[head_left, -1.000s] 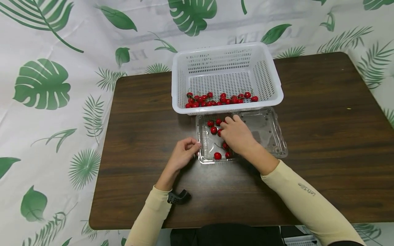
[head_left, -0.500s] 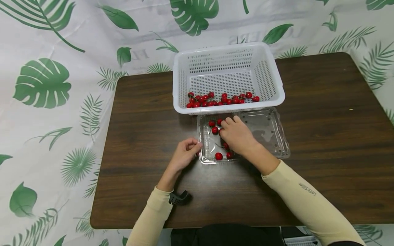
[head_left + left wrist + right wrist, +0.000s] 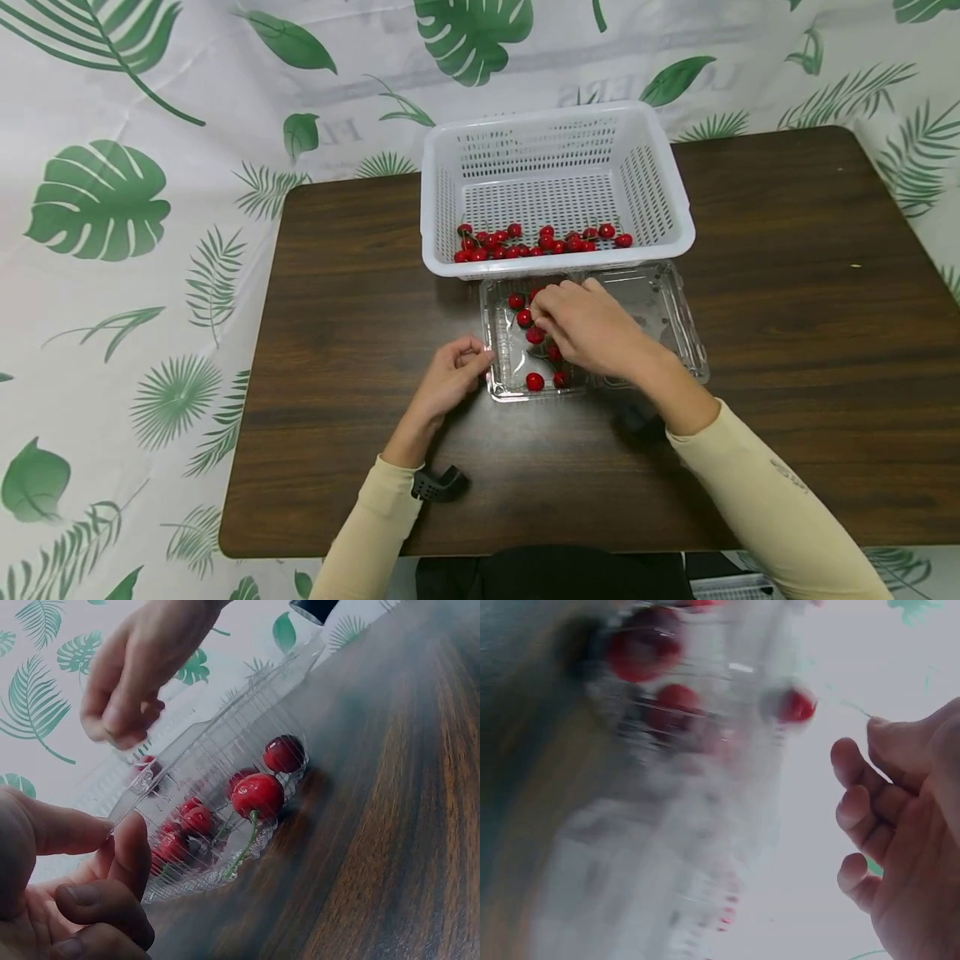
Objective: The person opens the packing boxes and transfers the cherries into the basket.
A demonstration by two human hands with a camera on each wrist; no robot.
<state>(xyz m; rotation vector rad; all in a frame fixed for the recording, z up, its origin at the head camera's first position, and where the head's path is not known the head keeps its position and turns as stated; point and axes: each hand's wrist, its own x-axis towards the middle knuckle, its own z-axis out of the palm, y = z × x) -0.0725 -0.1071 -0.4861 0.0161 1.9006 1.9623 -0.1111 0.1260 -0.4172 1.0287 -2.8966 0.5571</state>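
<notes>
A clear plastic clamshell box lies opened out on the table, its lid to the right. Several red cherries rest in its left half. My left hand pinches the box's left rim between thumb and index finger, as the left wrist view shows. Above the cherries, my right hand holds one cherry by its thin green stem, between thumb and forefinger. That cherry hangs just off the fingertips. In the left wrist view, a cherry with a long stem shows close behind the clear wall.
Directly behind the box stands a white perforated basket, with several cherries gathered along its near side. The dark wooden table extends to both sides. A leaf-printed white sheet hangs behind it.
My right hand has drawn back slightly to the right and lifted, its wrist turning, uncovering more of the cherries under it. My left hand stays at the box's rim.
</notes>
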